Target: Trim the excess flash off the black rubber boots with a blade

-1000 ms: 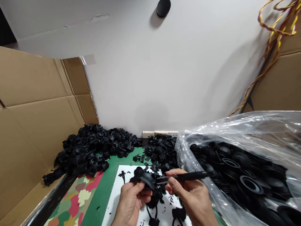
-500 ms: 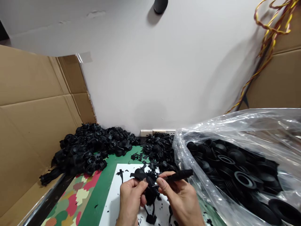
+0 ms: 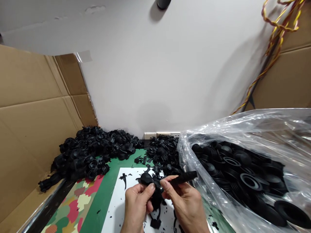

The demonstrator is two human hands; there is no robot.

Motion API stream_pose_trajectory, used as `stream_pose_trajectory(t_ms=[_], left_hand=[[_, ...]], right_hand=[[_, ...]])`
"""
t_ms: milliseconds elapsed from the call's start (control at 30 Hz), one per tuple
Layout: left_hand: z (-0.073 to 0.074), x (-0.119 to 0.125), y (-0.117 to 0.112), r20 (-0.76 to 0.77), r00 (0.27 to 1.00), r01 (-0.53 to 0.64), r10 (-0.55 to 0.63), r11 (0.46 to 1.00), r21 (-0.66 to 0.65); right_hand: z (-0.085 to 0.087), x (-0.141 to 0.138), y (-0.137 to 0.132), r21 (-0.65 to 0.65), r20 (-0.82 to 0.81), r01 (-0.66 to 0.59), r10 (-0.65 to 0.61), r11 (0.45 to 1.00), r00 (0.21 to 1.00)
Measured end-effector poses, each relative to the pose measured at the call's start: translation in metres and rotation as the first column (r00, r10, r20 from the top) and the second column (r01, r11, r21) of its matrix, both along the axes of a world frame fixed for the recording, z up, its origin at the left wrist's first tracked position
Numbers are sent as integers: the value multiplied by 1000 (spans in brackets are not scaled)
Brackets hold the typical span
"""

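My left hand [image 3: 137, 204] grips a black ribbed rubber part [image 3: 152, 189] above a white sheet [image 3: 116, 207]. My right hand [image 3: 186, 204] holds a black-handled cutting tool [image 3: 182, 177], its tip against the rubber part. The two hands are close together at the bottom middle. Black trimmings [image 3: 155, 223] hang and lie below the part.
A heap of black rubber bellows [image 3: 89, 155] lies at the back left on the green mat [image 3: 107, 191]. Black scraps [image 3: 162, 155] pile by the wall. A clear plastic bag [image 3: 255, 136] full of black rubber parts [image 3: 243, 181] fills the right. Cardboard [image 3: 34, 113] stands at left.
My right hand has drawn the tool in toward the part, so less of its handle sticks out to the right. The view has shifted slightly right and down.
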State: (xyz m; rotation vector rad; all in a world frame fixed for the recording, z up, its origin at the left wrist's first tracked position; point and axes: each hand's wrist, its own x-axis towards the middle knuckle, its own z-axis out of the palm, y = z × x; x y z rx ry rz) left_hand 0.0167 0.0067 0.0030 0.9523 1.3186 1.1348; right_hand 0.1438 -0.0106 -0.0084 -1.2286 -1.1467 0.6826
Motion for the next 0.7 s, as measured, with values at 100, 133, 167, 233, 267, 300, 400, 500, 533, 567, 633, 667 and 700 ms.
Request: stream_pose_trajectory(t_ms=[100, 133, 167, 233, 267, 300, 400, 500, 533, 567, 633, 667, 700], left_hand=[[-7, -1, 1, -41, 999, -1, 3, 1000, 25], [-8, -1, 2, -50, 999, -2, 4, 999, 37], [-9, -1, 2, -56, 998, 1, 2, 999, 51], [-9, -1, 1, -58, 998, 43, -38, 996, 83], [-7, -1, 1, -55, 996, 75, -71, 993, 91], [-6, -2, 0, -46, 993, 113, -109, 989, 91], [1, -5, 0, 36, 978, 203, -205, 978, 55], [7, -10, 2, 133, 972, 189, -192, 981, 36], [8, -11, 3, 143, 975, 169, -173, 985, 39], [9, -12, 4, 146, 977, 151, -155, 988, 41], [9, -14, 6, 148, 982, 115, -119, 993, 36], [10, -14, 7, 151, 984, 96, -98, 995, 25], [10, -14, 7, 154, 985, 72, -73, 997, 13]], right_hand=[[-3, -3, 0, 126, 148, 20, -38, 992, 988], [-4, -4, 0, 182, 214, 20, -59, 983, 975], [-4, -4, 1, 245, 285, 9, -81, 969, 955], [-3, -2, 2, 378, 406, -16, -151, 926, 901], [-1, 0, 4, 440, 447, -23, -197, 898, 872], [0, 4, 6, 487, 475, -19, -246, 873, 845], [5, 22, 13, 532, 491, 69, -374, 844, 787], [6, 38, 19, 404, 412, 229, -400, 886, 819], [6, 41, 21, 296, 364, 252, -353, 921, 862], [6, 43, 22, 165, 296, 238, -278, 957, 914], [5, 42, 21, -56, 101, 101, -95, 993, 990], [6, 41, 20, -106, -5, 20, -21, 994, 1000], [7, 38, 18, -119, -92, -39, 28, 992, 995]])
